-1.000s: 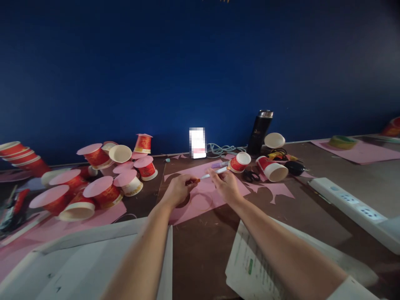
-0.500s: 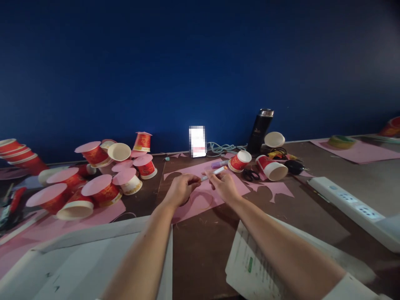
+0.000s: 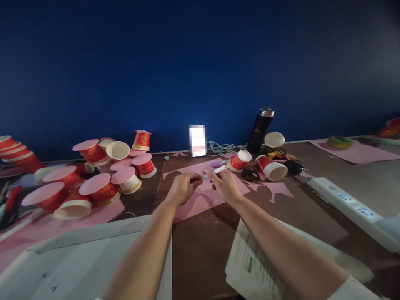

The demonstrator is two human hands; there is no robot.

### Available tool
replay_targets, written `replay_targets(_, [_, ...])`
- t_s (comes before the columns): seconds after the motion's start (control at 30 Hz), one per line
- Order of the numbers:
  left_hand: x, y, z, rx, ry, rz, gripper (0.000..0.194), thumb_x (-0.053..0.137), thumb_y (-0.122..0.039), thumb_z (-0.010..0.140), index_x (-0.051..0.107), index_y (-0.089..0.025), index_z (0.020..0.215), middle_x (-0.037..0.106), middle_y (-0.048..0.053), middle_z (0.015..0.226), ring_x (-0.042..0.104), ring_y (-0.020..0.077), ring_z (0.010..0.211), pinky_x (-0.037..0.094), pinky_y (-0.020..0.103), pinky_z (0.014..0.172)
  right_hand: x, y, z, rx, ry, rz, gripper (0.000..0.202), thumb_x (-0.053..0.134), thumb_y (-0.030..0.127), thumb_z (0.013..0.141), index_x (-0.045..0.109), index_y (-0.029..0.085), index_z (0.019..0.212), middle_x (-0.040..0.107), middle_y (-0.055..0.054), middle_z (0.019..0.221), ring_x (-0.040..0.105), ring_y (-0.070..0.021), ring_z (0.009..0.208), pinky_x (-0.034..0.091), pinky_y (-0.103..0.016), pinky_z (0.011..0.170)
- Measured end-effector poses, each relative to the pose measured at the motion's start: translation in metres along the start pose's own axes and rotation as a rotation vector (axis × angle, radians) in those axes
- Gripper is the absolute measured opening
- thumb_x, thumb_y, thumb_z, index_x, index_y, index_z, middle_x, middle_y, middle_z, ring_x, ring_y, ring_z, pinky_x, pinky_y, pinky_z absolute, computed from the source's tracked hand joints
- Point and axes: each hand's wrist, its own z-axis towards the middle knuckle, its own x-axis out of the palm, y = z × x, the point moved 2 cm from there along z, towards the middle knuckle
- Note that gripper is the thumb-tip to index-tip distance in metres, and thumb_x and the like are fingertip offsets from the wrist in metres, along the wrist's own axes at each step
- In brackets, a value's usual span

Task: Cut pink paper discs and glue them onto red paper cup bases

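Note:
My right hand (image 3: 225, 185) is closed on a white pen (image 3: 221, 169) with an orange end, tilted up to the right. The fingers of my left hand (image 3: 184, 187) are pinched at the pen's lower left end. Both hands are above a pink paper sheet (image 3: 203, 201) that bears a faint round outline. Behind my right hand lies a purple marker (image 3: 218, 163). A red paper cup (image 3: 239, 161) stands beside the marker, and black scissors (image 3: 251, 174) lie just in front of the cup.
Several red cups (image 3: 100, 189) with pink discs crowd the left. A lit phone (image 3: 197, 141) and black bottle (image 3: 260, 131) stand by the wall. Paper scraps (image 3: 278, 190), a tipped cup (image 3: 271, 167), and a power strip (image 3: 346, 198) are on the right. Printed sheets (image 3: 246, 258) lie in front.
The view has shifted very slightly. Both hands keep nearly the same place and hold on the pen, with only small finger movement.

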Motion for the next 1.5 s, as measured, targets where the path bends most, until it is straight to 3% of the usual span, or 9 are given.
replay_targets(0.17, [-0.002, 0.007, 0.001, -0.078, -0.031, 0.108, 0.014, 0.060, -0.024, 0.082, 0.071, -0.021, 0.089, 0.072, 0.003, 0.091, 0.064, 0.0180, 0.086, 0.046, 0.027, 0.080, -0.022, -0.001, 0.008, -0.118, 0.040, -0.518, 0.035, 0.062, 0.053, 0.075, 0.069, 0.019, 0.078, 0.067, -0.005, 0.068, 0.060, -0.0199, 0.062, 0.041, -0.029, 0.058])
replay_targets(0.23, [-0.007, 0.014, 0.000, -0.156, -0.075, 0.184, 0.015, 0.058, -0.026, 0.083, 0.071, -0.021, 0.089, 0.072, 0.004, 0.092, 0.064, 0.0192, 0.087, 0.046, 0.028, 0.079, -0.040, -0.004, 0.013, -0.023, 0.023, -0.759, 0.030, 0.060, 0.048, 0.078, 0.070, 0.023, 0.092, 0.071, -0.008, 0.081, 0.064, -0.0247, 0.073, 0.043, -0.033, 0.061])
replay_targets(0.33, [-0.020, 0.027, -0.001, -0.330, -0.167, 0.328, 0.020, 0.055, -0.032, 0.084, 0.070, -0.023, 0.094, 0.072, 0.005, 0.095, 0.065, 0.0217, 0.087, 0.045, 0.030, 0.074, -0.070, -0.012, 0.022, 0.181, -0.052, -1.018, 0.029, 0.051, 0.044, 0.082, 0.071, 0.024, 0.086, 0.071, -0.012, 0.085, 0.066, -0.0309, 0.079, 0.045, -0.041, 0.065])
replay_targets(0.6, [-0.047, 0.055, -0.007, -0.643, -0.260, 0.500, 0.028, 0.048, -0.032, 0.086, 0.067, -0.021, 0.104, 0.071, 0.011, 0.100, 0.064, 0.0290, 0.092, 0.046, 0.036, 0.075, -0.117, -0.039, 0.036, 0.458, -0.162, -1.068, 0.030, 0.054, 0.029, 0.077, 0.071, 0.019, 0.100, 0.068, -0.019, 0.100, 0.064, -0.0369, 0.096, 0.048, -0.048, 0.073])
replay_targets(0.77, [-0.042, 0.048, -0.005, -0.529, -0.365, 0.640, 0.039, 0.054, -0.025, 0.083, 0.061, -0.018, 0.120, 0.061, 0.016, 0.118, 0.057, 0.0303, 0.108, 0.045, 0.038, 0.087, -0.120, -0.048, 0.036, 0.504, -0.153, -1.061, 0.039, 0.061, 0.034, 0.075, 0.067, 0.019, 0.111, 0.065, -0.019, 0.113, 0.061, -0.0357, 0.104, 0.048, -0.047, 0.080])
replay_targets(0.83, [-0.035, 0.042, -0.003, -0.412, -0.318, 0.652, 0.035, 0.054, -0.024, 0.083, 0.065, -0.018, 0.115, 0.061, 0.013, 0.115, 0.056, 0.0282, 0.108, 0.043, 0.036, 0.092, -0.118, -0.048, 0.036, 0.511, -0.140, -1.057, 0.039, 0.061, 0.034, 0.075, 0.066, 0.019, 0.112, 0.065, -0.018, 0.112, 0.062, -0.0339, 0.103, 0.048, -0.046, 0.082])
replay_targets(1.0, [-0.012, 0.029, 0.000, -0.238, -0.020, 0.567, 0.022, 0.053, -0.033, 0.086, 0.071, -0.020, 0.092, 0.067, 0.010, 0.098, 0.060, 0.0245, 0.097, 0.044, 0.033, 0.086, -0.114, -0.043, 0.035, 0.526, -0.103, -1.050, 0.034, 0.058, 0.031, 0.077, 0.067, 0.022, 0.108, 0.067, -0.016, 0.109, 0.063, -0.0355, 0.102, 0.049, -0.047, 0.078])
replay_targets(1.27, [-0.007, 0.024, -0.002, -0.481, 0.054, 0.502, 0.029, 0.067, -0.043, 0.075, 0.065, -0.018, 0.090, 0.067, 0.013, 0.104, 0.062, 0.0276, 0.099, 0.046, 0.034, 0.079, -0.121, -0.037, 0.036, 0.463, -0.121, -1.006, 0.033, 0.056, 0.033, 0.076, 0.068, 0.017, 0.101, 0.069, -0.017, 0.104, 0.064, -0.0350, 0.102, 0.049, -0.042, 0.079])
replay_targets(1.5, [-0.006, 0.025, -0.001, -0.595, 0.114, 0.451, 0.019, 0.061, -0.038, 0.079, 0.068, -0.021, 0.080, 0.072, 0.011, 0.092, 0.066, 0.0274, 0.090, 0.046, 0.035, 0.073, -0.124, -0.032, 0.037, 0.385, -0.286, -0.917, 0.041, 0.043, 0.030, 0.085, 0.060, 0.014, 0.119, 0.065, -0.020, 0.111, 0.061, -0.0338, 0.106, 0.047, -0.042, 0.084])
